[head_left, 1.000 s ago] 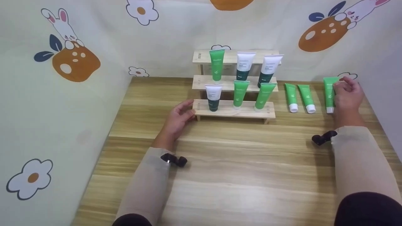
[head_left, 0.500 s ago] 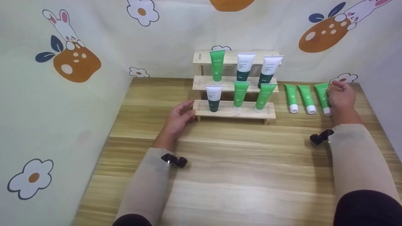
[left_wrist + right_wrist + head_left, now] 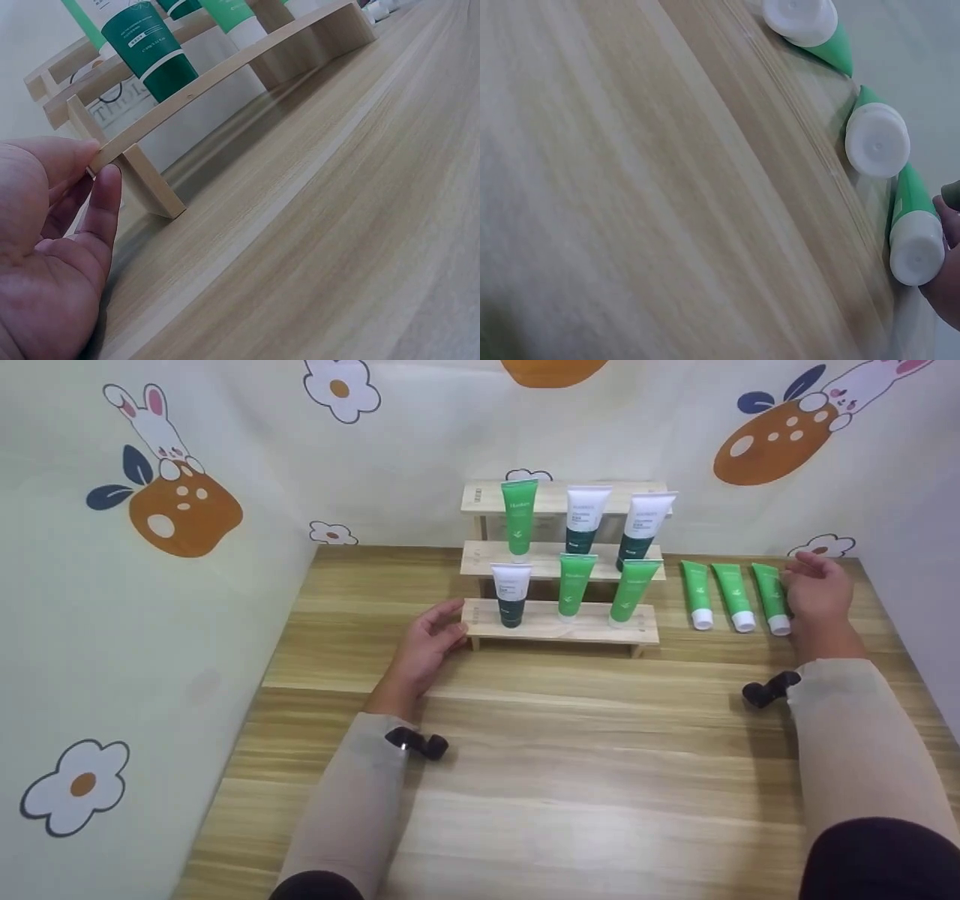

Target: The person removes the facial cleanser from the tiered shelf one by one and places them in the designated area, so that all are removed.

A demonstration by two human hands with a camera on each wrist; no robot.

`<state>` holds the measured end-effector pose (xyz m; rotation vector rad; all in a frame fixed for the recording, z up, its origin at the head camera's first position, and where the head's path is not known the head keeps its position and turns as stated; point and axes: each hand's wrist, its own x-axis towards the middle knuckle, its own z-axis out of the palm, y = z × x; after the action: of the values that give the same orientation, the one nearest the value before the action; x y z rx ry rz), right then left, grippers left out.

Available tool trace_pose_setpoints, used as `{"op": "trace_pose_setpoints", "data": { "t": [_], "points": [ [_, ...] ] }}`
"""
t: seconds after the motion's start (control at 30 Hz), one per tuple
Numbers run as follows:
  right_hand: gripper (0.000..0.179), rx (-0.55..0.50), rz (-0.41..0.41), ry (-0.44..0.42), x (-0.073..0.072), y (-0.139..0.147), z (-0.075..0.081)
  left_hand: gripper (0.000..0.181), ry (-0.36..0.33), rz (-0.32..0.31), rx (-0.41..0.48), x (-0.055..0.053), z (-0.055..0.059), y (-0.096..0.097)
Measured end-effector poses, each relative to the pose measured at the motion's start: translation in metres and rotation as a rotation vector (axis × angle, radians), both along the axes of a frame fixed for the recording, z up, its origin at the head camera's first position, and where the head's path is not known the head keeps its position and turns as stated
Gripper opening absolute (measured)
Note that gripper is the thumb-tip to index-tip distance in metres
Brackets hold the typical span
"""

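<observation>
Your left hand (image 3: 426,649) pinches the rack (image 3: 541,628); your right hand (image 3: 821,594) touches the end tube (image 3: 769,588), grip unclear; tube likely light, soft; best held near its cap (image 3: 779,625).

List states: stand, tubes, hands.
Wooden stand: upright on table
Front tubes: upright, caps down
Rear tubes: upright, bases partly hidden
Flat green tubes: lying, capped
Left hand: pinching stand's left end
Right hand: touching rightmost flat tube

Rabbit-print walls (image 3: 427,457) behind and beside a wood-grain table (image 3: 570,742) suggest a booth-like space.
</observation>
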<state>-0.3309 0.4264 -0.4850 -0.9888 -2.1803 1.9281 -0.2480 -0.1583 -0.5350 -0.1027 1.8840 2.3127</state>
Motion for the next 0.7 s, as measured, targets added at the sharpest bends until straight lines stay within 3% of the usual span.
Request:
{"op": "trace_pose_setpoints", "data": {
  "t": [0.33,0.53,0.7],
  "points": [
    [0.052,-0.152,0.022,0.114,0.007,-0.007,0.016,0.05,-0.025,-0.007,-0.041,0.0,-0.001,-0.002],
    [0.053,-0.079,0.107,0.144,0.009,-0.019,0.033,0.05,-0.024,-0.004,-0.03,0.0,0.001,-0.001],
    [0.059,-0.129,0.158,0.202,0.011,-0.038,0.048,0.051,-0.014,0.011,-0.02,0.001,0.002,0.0]
  ]
}}
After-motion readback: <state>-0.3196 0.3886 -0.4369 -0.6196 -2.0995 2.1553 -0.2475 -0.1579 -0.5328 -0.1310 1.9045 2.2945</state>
